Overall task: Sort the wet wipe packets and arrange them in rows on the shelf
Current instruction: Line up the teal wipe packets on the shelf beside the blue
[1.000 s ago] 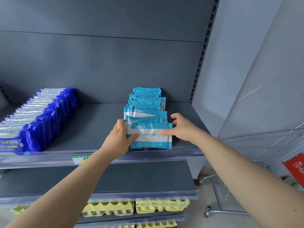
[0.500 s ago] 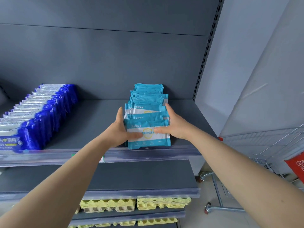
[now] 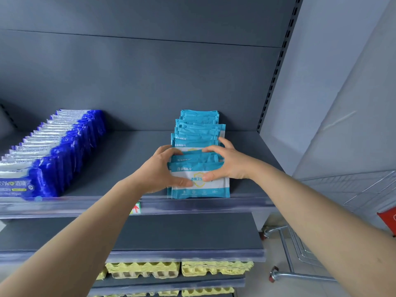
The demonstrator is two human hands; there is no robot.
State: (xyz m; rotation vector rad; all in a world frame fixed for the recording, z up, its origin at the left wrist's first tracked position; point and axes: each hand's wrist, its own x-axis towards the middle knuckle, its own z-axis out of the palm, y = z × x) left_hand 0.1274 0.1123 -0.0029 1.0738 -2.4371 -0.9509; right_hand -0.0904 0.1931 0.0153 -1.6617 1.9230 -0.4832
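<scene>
While my left hand (image 3: pixel 159 171) and right hand (image 3: pixel 229 163) clasp the front teal-and-white plastic wipe packets (image 3: pixel 205 190), I'd squeeze evenly — edges flush.

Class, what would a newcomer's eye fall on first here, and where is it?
The left hand and right hand grip the front of a row of teal packets, right of centre on the shelf. A longer row of blue packets runs along its left end, and yellow egg trays sit lower down.
</scene>
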